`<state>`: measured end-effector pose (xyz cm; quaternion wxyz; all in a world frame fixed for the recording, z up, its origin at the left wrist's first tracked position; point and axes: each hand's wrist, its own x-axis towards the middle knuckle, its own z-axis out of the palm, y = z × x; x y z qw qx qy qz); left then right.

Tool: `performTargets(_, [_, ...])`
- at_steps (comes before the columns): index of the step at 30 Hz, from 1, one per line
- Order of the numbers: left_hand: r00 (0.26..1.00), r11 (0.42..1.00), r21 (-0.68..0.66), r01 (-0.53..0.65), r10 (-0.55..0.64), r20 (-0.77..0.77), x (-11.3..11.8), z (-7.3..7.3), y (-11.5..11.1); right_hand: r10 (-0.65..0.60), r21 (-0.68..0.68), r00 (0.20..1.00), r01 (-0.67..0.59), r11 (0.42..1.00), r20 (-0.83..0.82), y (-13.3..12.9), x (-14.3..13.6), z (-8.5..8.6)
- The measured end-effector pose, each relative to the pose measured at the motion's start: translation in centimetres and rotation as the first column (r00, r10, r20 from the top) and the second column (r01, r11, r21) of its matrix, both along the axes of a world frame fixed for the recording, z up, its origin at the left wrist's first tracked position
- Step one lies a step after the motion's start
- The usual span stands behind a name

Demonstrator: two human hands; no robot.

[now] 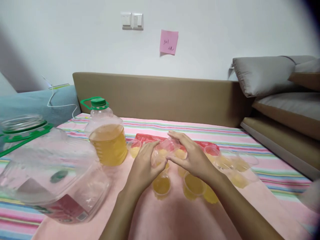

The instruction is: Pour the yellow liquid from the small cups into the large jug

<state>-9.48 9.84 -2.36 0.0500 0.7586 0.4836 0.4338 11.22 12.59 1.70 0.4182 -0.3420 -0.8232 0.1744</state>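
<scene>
My left hand (pixel 147 160) and my right hand (pixel 192 153) face each other over a group of cups, thumbs and fingers curved around clear plastic. A clear plastic cup (pixel 170 143) shows tilted between them, at the right fingers. Cup walls also show against my left fingers and thumb; whether this is a second cup is hard to make out. Just below the hands stand a cup of yellow liquid (pixel 161 185) and another filled cup (pixel 194 186). Several more filled cups (pixel 223 162) stand to the right, and one cup (pixel 135 150) is left of my left hand.
A large jug (pixel 110 143) with a green cap and amber liquid stands at left. Nearer is a big open clear jug (pixel 75 186) with a green handle. Red plastic (pixel 210 145) lies behind the cups on a pink cloth (pixel 160 220). Cushions (pixel 270 73) are stacked at right.
</scene>
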Motion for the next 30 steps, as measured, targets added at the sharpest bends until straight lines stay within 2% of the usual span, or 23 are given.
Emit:
performTargets(5, [0.999,0.998,-0.037,-0.048,0.049,0.013,-0.1,-0.2,-0.3,-0.114,-0.216,0.964,0.062,0.974,-0.239,-0.5,0.3,0.1])
performTargets(10, [0.999,0.998,-0.038,-0.049,0.049,0.005,-0.1,-0.4,-0.8,-0.147,-0.3,0.959,0.07,0.951,-0.242,-0.9,-0.1,-0.9])
performTargets(16, [0.998,0.998,-0.031,-0.047,0.046,-0.034,-1.0,-0.5,-1.3,-0.17,-0.19,0.966,0.133,0.973,-0.195,-1.7,-1.2,-1.3])
performTargets(23, [0.998,0.999,-0.009,-0.031,0.03,-0.05,-1.4,-1.0,-1.0,-0.112,-0.119,0.989,0.1,0.988,-0.095,-2.1,-1.2,-1.3])
performTargets(30, [0.998,1.0,0.009,-0.007,0.008,-0.062,-1.0,-1.2,-0.6,-0.08,-0.134,0.994,0.07,0.988,-0.077,-2.1,-0.8,-1.3])
